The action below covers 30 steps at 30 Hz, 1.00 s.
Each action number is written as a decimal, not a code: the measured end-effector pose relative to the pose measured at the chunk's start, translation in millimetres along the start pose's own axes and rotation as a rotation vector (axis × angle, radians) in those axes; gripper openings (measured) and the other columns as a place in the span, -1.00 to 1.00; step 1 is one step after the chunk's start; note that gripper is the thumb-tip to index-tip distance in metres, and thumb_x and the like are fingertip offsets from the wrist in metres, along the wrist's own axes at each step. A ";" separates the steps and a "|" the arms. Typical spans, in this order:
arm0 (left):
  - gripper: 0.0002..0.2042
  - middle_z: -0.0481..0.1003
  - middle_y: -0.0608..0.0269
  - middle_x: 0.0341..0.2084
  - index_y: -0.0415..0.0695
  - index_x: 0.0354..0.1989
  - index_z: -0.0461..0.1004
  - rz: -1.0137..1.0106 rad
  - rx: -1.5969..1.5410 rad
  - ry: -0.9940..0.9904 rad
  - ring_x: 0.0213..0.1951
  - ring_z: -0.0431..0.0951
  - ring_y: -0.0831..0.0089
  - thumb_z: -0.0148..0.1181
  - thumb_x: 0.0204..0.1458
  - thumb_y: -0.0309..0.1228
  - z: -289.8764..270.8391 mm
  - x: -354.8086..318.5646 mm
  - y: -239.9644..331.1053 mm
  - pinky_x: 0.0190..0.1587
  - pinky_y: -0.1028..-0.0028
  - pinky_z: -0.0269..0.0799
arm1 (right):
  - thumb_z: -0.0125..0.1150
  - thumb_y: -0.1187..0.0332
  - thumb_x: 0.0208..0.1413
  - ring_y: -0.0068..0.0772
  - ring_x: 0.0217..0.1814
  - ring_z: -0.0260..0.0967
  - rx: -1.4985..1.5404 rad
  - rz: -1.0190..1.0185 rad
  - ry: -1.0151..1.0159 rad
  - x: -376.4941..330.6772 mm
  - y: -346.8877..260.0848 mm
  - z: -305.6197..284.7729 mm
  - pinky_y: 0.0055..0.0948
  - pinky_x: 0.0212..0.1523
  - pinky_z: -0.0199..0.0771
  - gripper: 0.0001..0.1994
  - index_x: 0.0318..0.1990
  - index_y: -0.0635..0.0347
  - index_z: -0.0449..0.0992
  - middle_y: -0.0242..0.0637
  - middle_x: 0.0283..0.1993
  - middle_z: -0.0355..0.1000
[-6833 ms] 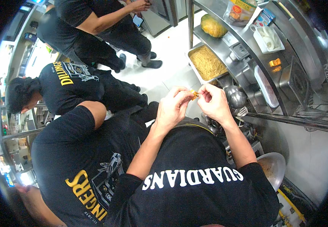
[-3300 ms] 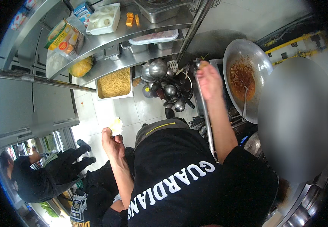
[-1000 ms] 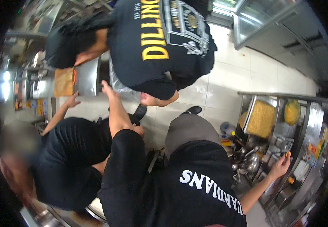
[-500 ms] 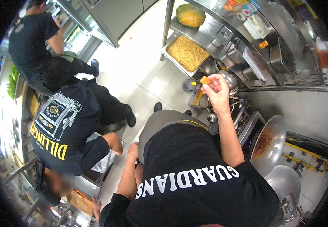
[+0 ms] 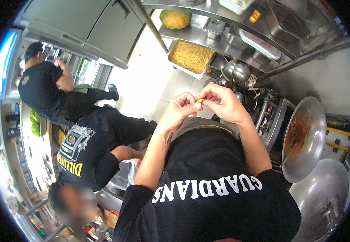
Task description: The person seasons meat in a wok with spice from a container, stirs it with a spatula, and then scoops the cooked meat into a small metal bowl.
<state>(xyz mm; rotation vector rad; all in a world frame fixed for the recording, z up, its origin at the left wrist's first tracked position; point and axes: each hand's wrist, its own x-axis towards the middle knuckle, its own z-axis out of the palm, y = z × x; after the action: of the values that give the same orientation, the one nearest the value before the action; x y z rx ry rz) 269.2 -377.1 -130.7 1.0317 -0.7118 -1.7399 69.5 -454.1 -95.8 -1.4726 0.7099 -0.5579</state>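
In front of my waist, both hands meet at a small orange-and-gold wrapped cube. My left hand pinches it from one side between thumb and fingers. The fingertips of my right hand close on its other side. Much of the cube is hidden by the fingers. A similar orange packet lies on the steel shelf beyond my hands.
A wide wok with reddish-brown food sits at my right, beside another pan. Ahead is a noodle tray near hanging ladles. Two co-workers stand on the left.
My left hand has come up from low on the left to join the right at the cube. My right hand has drawn back toward my body, and the view has shifted.
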 end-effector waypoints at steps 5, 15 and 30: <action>-0.75 0.50 0.28 -0.21 -0.14 -0.19 0.41 0.078 -0.195 0.046 -0.16 0.57 0.48 0.35 0.02 -0.61 36.8 13.0 -3.3 -0.13 0.51 0.54 | 0.25 0.64 -0.01 -0.54 -0.31 0.42 -0.233 -0.146 0.310 -17.5 -14.9 -4.2 -0.54 -0.23 0.44 -0.78 -0.18 0.28 0.51 -0.35 -0.28 0.39; -0.64 0.48 0.27 -0.13 -0.12 -0.08 0.40 0.239 -0.097 0.040 -0.03 0.50 0.44 0.33 -0.02 -0.70 45.9 19.1 -9.5 0.03 0.46 0.49 | 0.30 0.52 -0.07 -0.11 -0.34 0.47 -0.501 -0.409 0.506 -25.0 1.5 -1.4 -0.25 -0.33 0.47 -0.87 -0.33 0.21 0.51 -0.21 -0.34 0.44; -0.80 0.52 0.12 -0.24 -0.21 -0.34 0.45 0.670 1.112 0.170 -0.21 0.56 0.32 0.22 -0.05 -0.78 48.0 13.2 46.1 -0.22 0.41 0.51 | 0.18 0.57 -0.02 -0.69 -0.51 0.24 -0.207 -0.083 0.161 -3.2 -18.6 -21.1 -0.58 -0.47 0.27 -0.94 -0.37 0.29 0.46 -0.43 -0.47 0.35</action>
<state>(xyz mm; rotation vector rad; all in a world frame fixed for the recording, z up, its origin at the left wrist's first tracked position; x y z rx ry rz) 244.5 -406.1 -74.4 1.3822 -1.7498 -0.5864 53.7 -467.1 -76.2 -1.6677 0.8557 -0.6884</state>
